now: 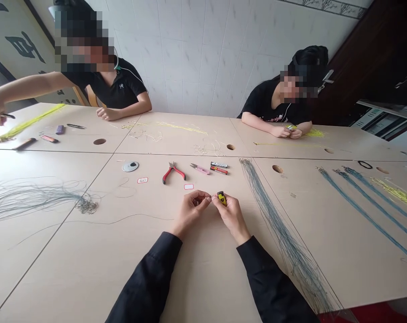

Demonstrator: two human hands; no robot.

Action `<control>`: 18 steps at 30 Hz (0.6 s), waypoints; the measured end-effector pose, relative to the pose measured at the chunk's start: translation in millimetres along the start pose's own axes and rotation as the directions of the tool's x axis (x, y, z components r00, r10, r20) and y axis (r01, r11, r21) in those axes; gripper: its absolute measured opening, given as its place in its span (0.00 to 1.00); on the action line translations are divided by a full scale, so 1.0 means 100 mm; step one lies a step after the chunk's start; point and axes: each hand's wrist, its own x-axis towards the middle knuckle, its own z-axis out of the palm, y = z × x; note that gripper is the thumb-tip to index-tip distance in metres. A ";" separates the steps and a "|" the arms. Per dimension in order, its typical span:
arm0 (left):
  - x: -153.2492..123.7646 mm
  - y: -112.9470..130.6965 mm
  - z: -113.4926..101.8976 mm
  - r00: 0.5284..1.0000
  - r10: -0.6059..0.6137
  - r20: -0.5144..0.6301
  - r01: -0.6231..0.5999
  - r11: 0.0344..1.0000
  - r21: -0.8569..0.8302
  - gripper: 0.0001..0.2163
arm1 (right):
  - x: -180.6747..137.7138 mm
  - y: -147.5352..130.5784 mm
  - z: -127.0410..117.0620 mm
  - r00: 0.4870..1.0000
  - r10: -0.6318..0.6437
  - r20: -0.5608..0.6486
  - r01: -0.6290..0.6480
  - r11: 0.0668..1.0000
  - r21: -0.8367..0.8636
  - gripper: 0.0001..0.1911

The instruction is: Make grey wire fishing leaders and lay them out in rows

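My left hand (pixel 191 207) and my right hand (pixel 231 215) meet over the middle of the light wooden table (pixel 197 269), fingertips almost touching. The right hand is closed round a small yellow and black lighter (pixel 221 198). The left hand pinches something thin next to the lighter, too small to make out. A thin grey cord (pixel 99 220) runs along the table to the left of my left hand. Black sleeves cover both my forearms.
Red-handled pliers (pixel 172 172), pink snips (pixel 201 168) and two lighters (pixel 218 167) lie just beyond my hands. Long grey cord bundles (pixel 284 233) lie to my right, more (pixel 32 197) to my left. Two people in black work across the table with yellow cords (pixel 25 124).
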 end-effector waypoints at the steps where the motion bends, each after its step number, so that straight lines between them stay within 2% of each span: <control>1: 0.00 0.00 0.00 1.000 0.000 0.001 0.000 1.000 0.003 0.13 | 0.00 0.00 0.00 1.000 -0.006 0.001 0.006 1.000 -0.007 0.17; 12: -0.01 0.00 0.01 0.998 0.025 0.063 -0.028 0.999 0.044 0.12 | -0.01 -0.02 -0.06 0.999 -0.017 0.036 0.019 0.998 -0.066 0.17; 18: -0.02 0.02 0.01 0.999 0.014 0.052 -0.018 0.998 0.061 0.10 | -0.02 -0.02 -0.07 0.999 -0.019 0.034 0.021 0.997 -0.071 0.18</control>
